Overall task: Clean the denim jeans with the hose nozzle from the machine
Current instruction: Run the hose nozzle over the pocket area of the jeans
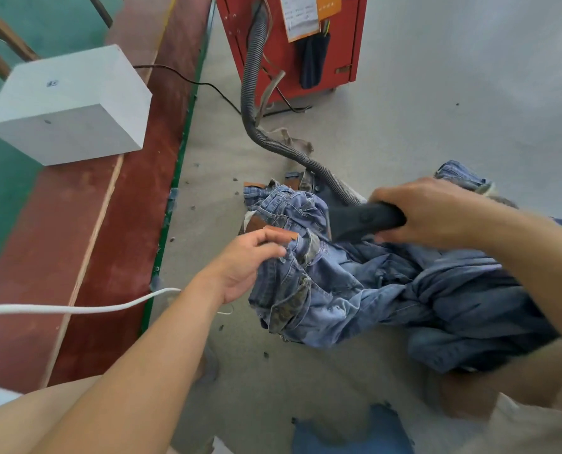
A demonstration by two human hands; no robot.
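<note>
A crumpled pair of blue denim jeans (345, 286) lies on the grey floor in front of me. My left hand (243, 267) pinches the waistband near the brown leather patch. My right hand (427, 213) grips the dark hose nozzle (361, 221), whose wide mouth presses onto the jeans near the waist. A grey ribbed hose (256, 103) runs from the nozzle back to the red machine (306, 47) at the top of the view.
More denim (463, 176) lies behind my right hand. A white box (70, 106) sits on a red-brown board (116, 224) at the left. A white cable (76, 309) crosses that board, and a black cable (207, 85) runs to the machine. Blue fabric (348, 434) lies near my knees.
</note>
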